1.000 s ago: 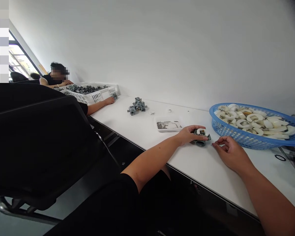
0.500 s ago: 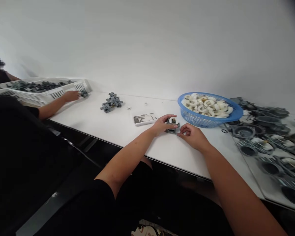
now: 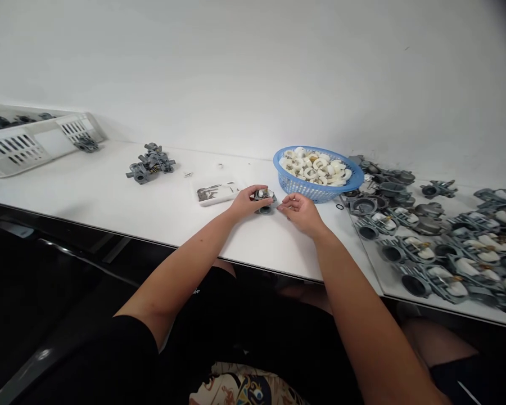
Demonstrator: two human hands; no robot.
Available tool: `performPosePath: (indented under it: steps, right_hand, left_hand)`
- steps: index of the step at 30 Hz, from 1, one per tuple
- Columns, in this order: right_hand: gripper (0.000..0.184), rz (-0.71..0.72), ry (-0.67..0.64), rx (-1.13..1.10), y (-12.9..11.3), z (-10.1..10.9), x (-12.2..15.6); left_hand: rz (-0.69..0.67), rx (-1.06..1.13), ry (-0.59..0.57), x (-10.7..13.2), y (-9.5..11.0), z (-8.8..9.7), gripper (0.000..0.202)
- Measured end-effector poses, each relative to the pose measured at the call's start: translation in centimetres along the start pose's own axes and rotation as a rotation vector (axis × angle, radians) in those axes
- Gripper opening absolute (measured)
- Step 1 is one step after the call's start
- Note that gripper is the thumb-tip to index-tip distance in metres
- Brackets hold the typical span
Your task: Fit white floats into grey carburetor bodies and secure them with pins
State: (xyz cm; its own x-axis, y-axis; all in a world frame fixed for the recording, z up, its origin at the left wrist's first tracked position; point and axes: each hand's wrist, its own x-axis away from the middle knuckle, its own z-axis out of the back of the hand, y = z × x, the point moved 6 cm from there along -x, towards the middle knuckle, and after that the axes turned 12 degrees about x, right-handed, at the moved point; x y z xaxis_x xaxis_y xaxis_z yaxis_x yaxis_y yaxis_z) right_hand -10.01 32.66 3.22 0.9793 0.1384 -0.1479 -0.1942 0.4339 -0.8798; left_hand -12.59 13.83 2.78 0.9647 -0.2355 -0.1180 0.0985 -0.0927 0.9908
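Note:
My left hand (image 3: 245, 203) grips a grey plastic pipe fitting (image 3: 265, 210) with a white insert at its top, resting on the white table (image 3: 105, 174). My right hand (image 3: 302, 213) lies just right of the fitting, fingers apart and tips close to it, with nothing visible in them. Behind my hands stands a blue plastic basket (image 3: 299, 183), heaped with white ring-shaped parts (image 3: 314, 167).
A small white tray (image 3: 216, 194) lies left of my hands, and a cluster of grey fittings (image 3: 150, 164) sits farther left. A white slotted crate (image 3: 25, 147) stands at far left. Several rows of grey fittings (image 3: 438, 247) fill the right side. A black O-ring (image 3: 339, 206) lies near the basket.
The view has swung right and pulled back, showing more grey fittings and hiding the co-worker. My right hand's fingertips have come closer to the fitting, which stays in my left hand.

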Motion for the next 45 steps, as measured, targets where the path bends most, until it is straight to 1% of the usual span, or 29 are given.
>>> performPosePath:
  steps: [2, 4, 6, 10, 18, 21, 24, 29, 33, 36, 41, 45]
  right_hand:
    - [0.047, 0.021, 0.04, 0.004, -0.2, 0.3, 0.0]
    - [0.045, 0.037, 0.083, 0.003, -0.4, 0.6, 0.0]
    - [0.043, 0.045, 0.126, -0.001, -0.6, 0.8, 0.1]
    - [0.042, 0.053, 0.198, -0.019, -0.8, 1.2, 0.1]
    - [0.04, 0.078, 0.186, -0.04, -0.9, 0.8, 0.0]
    - [0.038, 0.099, 0.172, -0.022, -1.3, 0.5, 0.2]
    - [0.038, 0.103, 0.19, -0.021, -1.5, 0.5, 0.3]
    - [0.038, 0.12, 0.246, -0.027, -1.7, 0.6, 0.3]
    - [0.043, 0.114, 0.308, -0.014, -1.6, 0.6, 0.3]
    - [0.043, 0.136, 0.284, -0.027, -1.8, 0.2, 0.3]
    - [0.033, 0.154, 0.254, -0.023, -2.1, -0.2, 0.5]
    - [0.035, 0.152, 0.245, -0.048, -2.3, -0.3, 0.6]
  left_hand:
    - [-0.062, -0.137, 0.007, 0.2, 0.5, 0.1, 0.066]
    - [-0.084, -0.184, 0.008, 0.4, 0.7, 0.1, 0.064]
    - [-0.068, -0.172, -0.006, 0.4, 0.7, 0.2, 0.064]
    - [0.001, -0.072, -0.06, 0.4, 0.6, 0.2, 0.064]
    - [0.059, 0.105, -0.042, 0.4, 0.3, 0.0, 0.062]
    - [0.05, 0.155, -0.051, 0.5, 0.4, -0.2, 0.06]
    - [0.062, 0.181, -0.058, 0.6, 0.6, -0.4, 0.061]
    - [0.079, 0.179, -0.039, 0.6, 0.6, -0.5, 0.059]
    - [0.079, 0.16, -0.034, 0.6, 0.6, -0.6, 0.055]
    - [0.079, 0.155, -0.033, 0.6, 0.7, -0.7, 0.055]
    - [0.087, 0.13, -0.039, 0.6, 0.7, -0.5, 0.057]
    - [0.1, 0.128, -0.049, 0.6, 0.5, -0.5, 0.06]
